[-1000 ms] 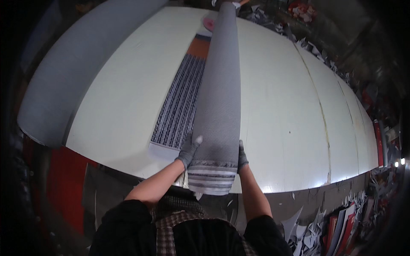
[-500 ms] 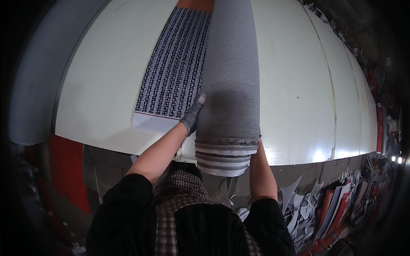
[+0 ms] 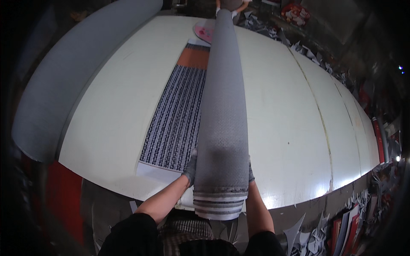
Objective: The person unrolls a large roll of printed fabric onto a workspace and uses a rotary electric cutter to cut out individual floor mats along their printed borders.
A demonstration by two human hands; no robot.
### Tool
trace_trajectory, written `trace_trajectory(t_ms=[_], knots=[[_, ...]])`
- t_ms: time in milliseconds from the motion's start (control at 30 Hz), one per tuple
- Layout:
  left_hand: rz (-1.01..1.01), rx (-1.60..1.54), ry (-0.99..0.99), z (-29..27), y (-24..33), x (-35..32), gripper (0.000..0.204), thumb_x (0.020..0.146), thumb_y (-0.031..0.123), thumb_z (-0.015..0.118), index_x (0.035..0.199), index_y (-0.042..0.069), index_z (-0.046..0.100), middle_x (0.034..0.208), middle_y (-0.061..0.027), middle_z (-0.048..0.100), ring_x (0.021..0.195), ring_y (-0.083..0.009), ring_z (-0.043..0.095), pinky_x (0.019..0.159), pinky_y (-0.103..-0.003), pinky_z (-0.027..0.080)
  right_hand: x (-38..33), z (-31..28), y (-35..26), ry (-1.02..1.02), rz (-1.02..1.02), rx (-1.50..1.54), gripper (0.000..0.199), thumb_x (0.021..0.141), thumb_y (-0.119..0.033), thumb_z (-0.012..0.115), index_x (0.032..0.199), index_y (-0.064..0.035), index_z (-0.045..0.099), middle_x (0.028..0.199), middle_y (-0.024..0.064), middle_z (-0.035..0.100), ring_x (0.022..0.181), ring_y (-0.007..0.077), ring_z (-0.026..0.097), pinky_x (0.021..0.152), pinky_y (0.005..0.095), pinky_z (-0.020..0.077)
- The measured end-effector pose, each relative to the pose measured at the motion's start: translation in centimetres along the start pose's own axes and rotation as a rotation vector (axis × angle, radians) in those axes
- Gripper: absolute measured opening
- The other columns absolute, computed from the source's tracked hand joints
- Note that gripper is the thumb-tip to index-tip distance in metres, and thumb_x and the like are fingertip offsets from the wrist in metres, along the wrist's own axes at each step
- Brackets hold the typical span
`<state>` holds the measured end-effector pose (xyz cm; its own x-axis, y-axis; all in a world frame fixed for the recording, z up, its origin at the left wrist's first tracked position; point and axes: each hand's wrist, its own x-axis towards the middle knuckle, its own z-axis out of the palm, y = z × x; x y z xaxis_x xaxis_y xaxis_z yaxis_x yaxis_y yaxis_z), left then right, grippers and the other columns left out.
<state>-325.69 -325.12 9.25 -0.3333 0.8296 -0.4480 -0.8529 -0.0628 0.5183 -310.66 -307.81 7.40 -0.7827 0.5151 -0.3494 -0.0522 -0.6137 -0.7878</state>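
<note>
A long, thick roll of grey matting [image 3: 224, 115] lies lengthwise over the pale table, its layered near end hanging slightly past the front edge. My left hand [image 3: 191, 170], in a grey glove, grips the roll's left side near that end, thumb up against it. On the opposite side my gloved right hand [image 3: 251, 170] holds the roll, with most of its fingers hidden behind it. Left of the roll, partly covered by it, is a flat patterned mat [image 3: 175, 115] with dark blue and grey rows and an orange band. At the far end, a co-worker's gloved hands [image 3: 226, 11] hold the roll.
Another large grey roll [image 3: 81, 68] runs along the left side of the pale table [image 3: 282, 119]. A round pink piece [image 3: 203, 31] lies near the far edge. Scraps [image 3: 314, 232] and upright red and grey strips [image 3: 345, 226] are heaped at the lower right.
My view has tilted up, bringing the far end of the roll and the co-worker into sight. My right hand shows more beside the roll. Both hands keep their hold.
</note>
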Motion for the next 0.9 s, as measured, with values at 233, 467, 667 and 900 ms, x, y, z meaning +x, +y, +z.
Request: trace_trajectory(t_ms=[233, 467, 667, 900], knots=[[-0.064, 0.013, 0.115, 0.2, 0.2, 0.4, 0.087, 0.075, 0.073, 0.033, 0.13, 0.004, 0.037, 0.129, -0.0153, 0.042, 0.113, -0.0261, 0.044, 0.096, -0.033, 0.035, -0.1, -0.3, -0.9, 0.129, 0.125, 0.026, 0.059, 0.089, -0.051, 0.034, 0.125, -0.006, 0.041, 0.122, 0.0099, 0.048, 0.108, 0.0235, 0.046, 0.093, 0.0335, 0.0373], [0.03, -0.031, 0.102, -0.3, -2.5, 3.1, 0.079, 0.078, 0.066, 0.041, 0.129, 0.005, 0.037, 0.126, -0.0135, 0.044, 0.111, -0.0244, 0.044, 0.094, -0.032, 0.036, -0.5, -1.4, -1.4, 0.229, 0.132, -0.04, 0.054, 0.09, -0.048, 0.034, 0.123, -0.0058, 0.045, 0.119, 0.0089, 0.051, 0.106, 0.0219, 0.047, 0.093, 0.0316, 0.0368], [0.201, 0.606, 0.282, 4.5, -4.6, 1.8, 0.072, 0.08, 0.053, 0.048, 0.129, 0.002, 0.035, 0.13, -0.0166, 0.039, 0.118, -0.0273, 0.037, 0.098, -0.033, 0.031, -3.0, -4.7, -4.3, 0.118, 0.111, 0.059, 0.061, 0.085, -0.056, 0.037, 0.119, -0.0066, 0.048, 0.115, 0.0101, 0.054, 0.103, 0.0243, 0.049, 0.09, 0.0363, 0.0383], [0.734, 1.375, -0.253, 11.0, -4.1, -4.0, 0.072, 0.079, 0.038, 0.057, 0.133, 0.002, 0.025, 0.136, -0.0211, 0.028, 0.128, -0.0316, 0.025, 0.104, -0.037, 0.022, -15.1, -15.1, -5.7, 0.805, -0.079, 0.134, 0.057, 0.084, -0.056, 0.041, 0.117, -0.0113, 0.049, 0.109, 0.0081, 0.057, 0.092, 0.0209, 0.053, 0.083, 0.0355, 0.0399]])
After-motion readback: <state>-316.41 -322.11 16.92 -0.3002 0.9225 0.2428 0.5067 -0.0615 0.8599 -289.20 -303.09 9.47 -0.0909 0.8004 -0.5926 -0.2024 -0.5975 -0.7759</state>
